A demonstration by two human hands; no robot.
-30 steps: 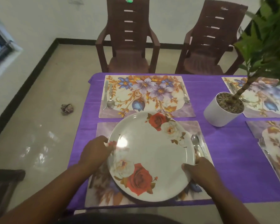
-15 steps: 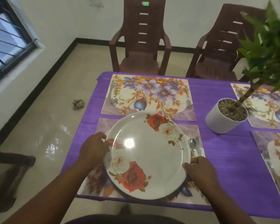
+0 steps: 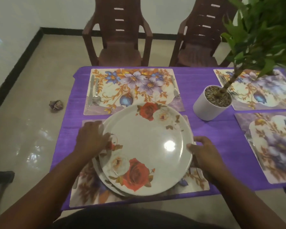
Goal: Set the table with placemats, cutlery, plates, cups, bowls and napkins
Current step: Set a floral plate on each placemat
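A white plate with red and white roses [image 3: 147, 146] lies on top of another plate whose rim [image 3: 97, 169] shows at the lower left. Both are over the near floral placemat [image 3: 82, 187]. My left hand [image 3: 91, 141] grips the left rim where the two plates meet. My right hand [image 3: 203, 151] holds the top plate's right rim, thumb on top. The far placemat [image 3: 132, 86] carries a knife and spoon [image 3: 93, 91] on its left and a fork [image 3: 175, 90] on its right. Any cutlery on the near placemat is hidden.
A white pot with a green plant [image 3: 210, 106] stands right of the plates on the purple tablecloth [image 3: 221, 146]. Two more placemats [image 3: 271, 146] lie at the right. Two brown chairs [image 3: 119, 38] stand beyond the table. A crumpled scrap [image 3: 56, 105] lies on the floor.
The top plate has shifted right, so a second plate's rim now shows beneath it at the left. The spoon seen beside my right hand is now covered.
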